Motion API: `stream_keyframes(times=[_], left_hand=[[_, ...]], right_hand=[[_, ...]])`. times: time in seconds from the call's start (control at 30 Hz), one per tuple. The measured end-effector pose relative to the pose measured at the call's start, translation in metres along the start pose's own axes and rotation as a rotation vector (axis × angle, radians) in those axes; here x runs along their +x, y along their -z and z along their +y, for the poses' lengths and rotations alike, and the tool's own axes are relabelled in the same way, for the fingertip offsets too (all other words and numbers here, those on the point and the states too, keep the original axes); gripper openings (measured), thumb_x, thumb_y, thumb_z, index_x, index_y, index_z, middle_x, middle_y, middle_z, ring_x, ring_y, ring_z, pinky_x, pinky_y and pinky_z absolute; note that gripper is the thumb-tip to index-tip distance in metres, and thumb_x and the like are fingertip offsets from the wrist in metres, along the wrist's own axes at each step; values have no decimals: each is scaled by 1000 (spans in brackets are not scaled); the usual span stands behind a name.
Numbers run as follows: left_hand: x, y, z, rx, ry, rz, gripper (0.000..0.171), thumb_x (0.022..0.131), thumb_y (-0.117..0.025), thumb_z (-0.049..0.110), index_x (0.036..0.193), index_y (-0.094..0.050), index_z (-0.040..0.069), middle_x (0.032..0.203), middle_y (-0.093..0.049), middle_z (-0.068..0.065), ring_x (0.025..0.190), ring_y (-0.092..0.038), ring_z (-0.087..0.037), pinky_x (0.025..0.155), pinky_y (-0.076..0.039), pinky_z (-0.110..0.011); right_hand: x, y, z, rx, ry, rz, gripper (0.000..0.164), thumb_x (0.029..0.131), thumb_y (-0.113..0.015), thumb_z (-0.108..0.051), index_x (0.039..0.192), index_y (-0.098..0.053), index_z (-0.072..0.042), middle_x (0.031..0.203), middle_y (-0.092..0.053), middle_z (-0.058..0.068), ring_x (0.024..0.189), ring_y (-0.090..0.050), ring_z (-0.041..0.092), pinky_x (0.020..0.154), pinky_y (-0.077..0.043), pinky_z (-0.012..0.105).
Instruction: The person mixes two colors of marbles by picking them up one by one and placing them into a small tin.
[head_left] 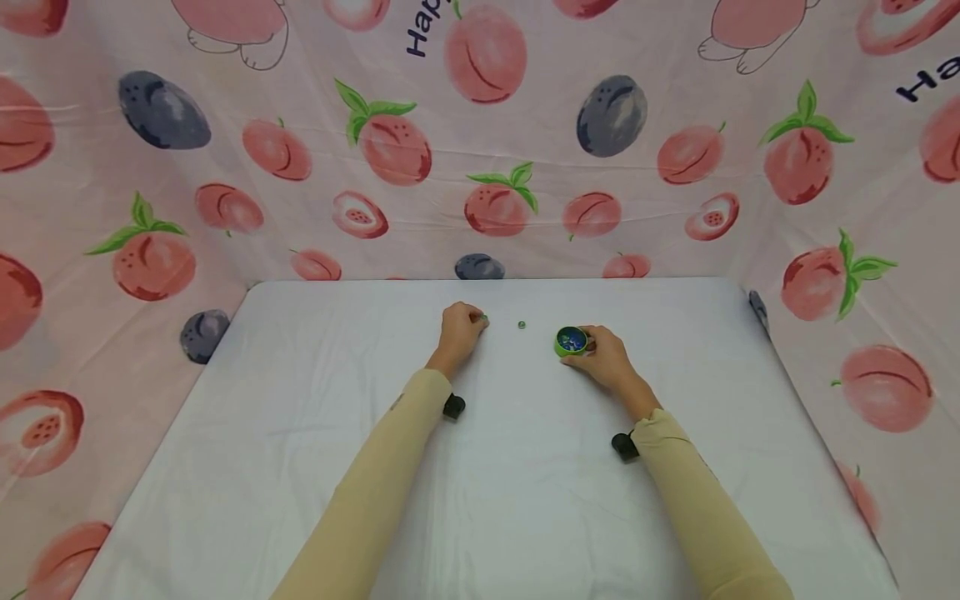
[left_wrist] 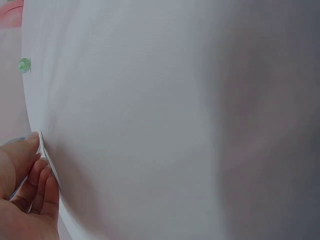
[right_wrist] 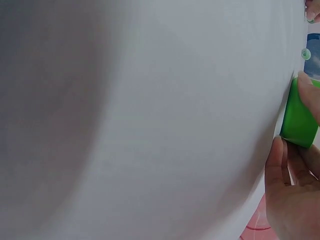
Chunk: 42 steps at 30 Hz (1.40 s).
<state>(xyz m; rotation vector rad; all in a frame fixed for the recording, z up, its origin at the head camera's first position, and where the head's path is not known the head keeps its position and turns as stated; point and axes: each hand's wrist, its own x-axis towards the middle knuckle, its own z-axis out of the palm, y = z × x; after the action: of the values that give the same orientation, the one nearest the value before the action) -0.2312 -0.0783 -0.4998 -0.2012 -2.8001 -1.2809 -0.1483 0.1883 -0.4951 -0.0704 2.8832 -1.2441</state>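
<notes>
My left hand (head_left: 459, 332) has its thumb and fingertips together around a small green glass marble (head_left: 484, 318), mostly hidden by the fingers. A second green marble (head_left: 522, 325) lies on the white table between the hands; the left wrist view shows this marble (left_wrist: 24, 65) above the left hand (left_wrist: 30, 185). My right hand (head_left: 606, 360) grips a small round green cup (head_left: 559, 347) by its side, thumb and fingers around the wall. Its inside looks dark blue, with several small shiny pieces in it. In the right wrist view, the cup (right_wrist: 300, 117) stands upright between thumb and fingers.
A white cloth covers the table (head_left: 525, 483). Behind it and at both sides hangs a pink curtain (head_left: 420, 225) printed with peaches. A small black camera (head_left: 453, 407) sits at the left wrist, and another black camera (head_left: 625, 447) at the right.
</notes>
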Motion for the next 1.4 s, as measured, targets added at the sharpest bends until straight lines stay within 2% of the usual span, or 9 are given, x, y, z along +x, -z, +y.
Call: stream_keyframes(times=[0.33,0.57,1.13,1.4], left_hand=[[-4,-1,2,-54,-16,5,21,98,-75,4,113,-76,-9,109,-72,-21,103,-66,-31,92,-56,-40],[-7,-3,4,-65,-61,-4,20,98,-74,5,113,-76,-9,107,-73,-22,100,-67,-31,89,-57,-41],[-17,-3,11,-89,-58,-20,21,98,-75,5,114,-77,-8,105,-73,-20,96,-65,-29,85,-55,-37],[-19,-6,18,-103,-100,-12,19,97,-76,4,112,-78,-7,101,-73,-20,93,-65,-28,82,-55,-35]], right_hand=[[0,1,1,0,5,6,62,91,-84,-11,141,-56,12,127,-61,29,112,-58,40,99,-51,51],[-1,1,-2,-5,-3,5,65,91,-83,-10,143,-53,14,130,-60,32,117,-60,43,102,-51,53],[-2,2,-3,-7,2,7,64,91,-83,-10,142,-53,14,127,-61,31,115,-59,43,101,-51,54],[-2,1,-4,-4,4,2,64,90,-84,-9,142,-54,14,126,-61,31,114,-59,43,100,-51,53]])
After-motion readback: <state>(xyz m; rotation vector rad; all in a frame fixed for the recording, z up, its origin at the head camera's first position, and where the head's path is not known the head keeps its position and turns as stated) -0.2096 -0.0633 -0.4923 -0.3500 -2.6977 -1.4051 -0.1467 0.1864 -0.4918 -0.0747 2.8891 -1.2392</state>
